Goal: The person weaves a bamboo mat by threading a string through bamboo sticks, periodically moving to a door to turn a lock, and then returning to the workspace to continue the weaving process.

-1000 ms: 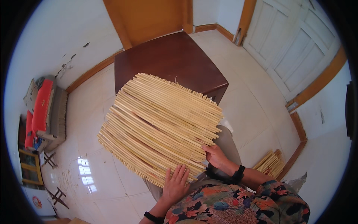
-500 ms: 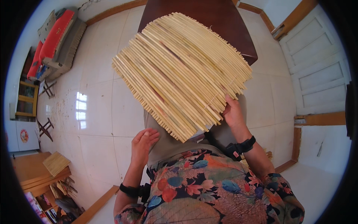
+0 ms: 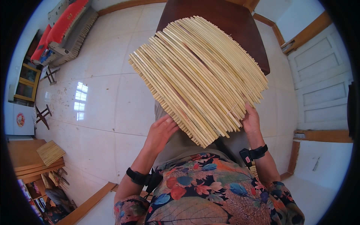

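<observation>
A large mat of pale yellow reed sticks [image 3: 202,78], bound with thin cord, rests over my lap and reaches onto the dark wooden table [image 3: 180,11]. My right hand [image 3: 250,118] grips its lower right edge, thumb uppermost and other fingers mostly hidden underneath. At the lower left edge, my left hand [image 3: 161,133] has its fingers extended and slightly bent, their tips at the stick ends without a visible grip. Below the mat are my grey-clad legs [image 3: 176,144].
A sofa with red padding [image 3: 62,28], folding stools [image 3: 43,116] and a white cabinet [image 3: 20,118] line the left. A smaller reed mat [image 3: 50,152] lies on wooden furniture at lower left. A white panelled door [image 3: 318,82] stands right; more sticks [image 3: 254,168] show beside my right forearm.
My left hand has left the mat's top surface, dropped back, then risen to its lower left edge. The mat has shifted right, still in my right hand. The camera view has tilted.
</observation>
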### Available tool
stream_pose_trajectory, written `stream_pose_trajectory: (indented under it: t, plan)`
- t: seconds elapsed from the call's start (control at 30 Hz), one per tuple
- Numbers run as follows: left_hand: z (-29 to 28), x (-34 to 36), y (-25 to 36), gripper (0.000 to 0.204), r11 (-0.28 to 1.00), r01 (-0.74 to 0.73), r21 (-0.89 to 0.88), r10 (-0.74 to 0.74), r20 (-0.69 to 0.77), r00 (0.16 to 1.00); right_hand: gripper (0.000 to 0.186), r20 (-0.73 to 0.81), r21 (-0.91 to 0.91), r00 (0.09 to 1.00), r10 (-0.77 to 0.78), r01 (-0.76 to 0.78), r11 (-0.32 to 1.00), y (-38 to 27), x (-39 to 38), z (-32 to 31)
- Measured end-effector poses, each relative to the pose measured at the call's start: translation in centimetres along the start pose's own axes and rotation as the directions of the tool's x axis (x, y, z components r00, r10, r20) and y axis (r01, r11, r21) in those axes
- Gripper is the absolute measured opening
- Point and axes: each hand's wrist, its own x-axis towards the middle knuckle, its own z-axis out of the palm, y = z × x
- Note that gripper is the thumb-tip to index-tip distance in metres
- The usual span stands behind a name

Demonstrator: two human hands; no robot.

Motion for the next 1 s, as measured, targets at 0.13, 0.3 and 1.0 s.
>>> stream_pose_trajectory:
  t: [0.13, 0.3, 1.0]
  plan:
    - [-0.5, 0.9, -0.7, 0.038, 0.987, 0.033, -0.158, -0.013, 0.124, 0.992, 0.039, -0.040, -0.021, 0.999, 0.017, -0.018, 1.000, -0.1, 0.0, 0.2]
    - [0.0, 1.5, -1.2, 0.035, 0.980, 0.085, -0.182, -0.054, 0.170, 0.984, 0.038, -0.052, -0.021, 0.998, 0.028, -0.029, 0.999, -0.1, 0.3, -0.1]
    - [1.1, 3.0, -1.9, 0.036, 0.999, 0.035, 0.012, -0.035, 0.051, 0.998, 0.042, 0.041, -0.011, 0.999, 0.034, -0.034, 0.999, 0.0, 0.2, -0.5]
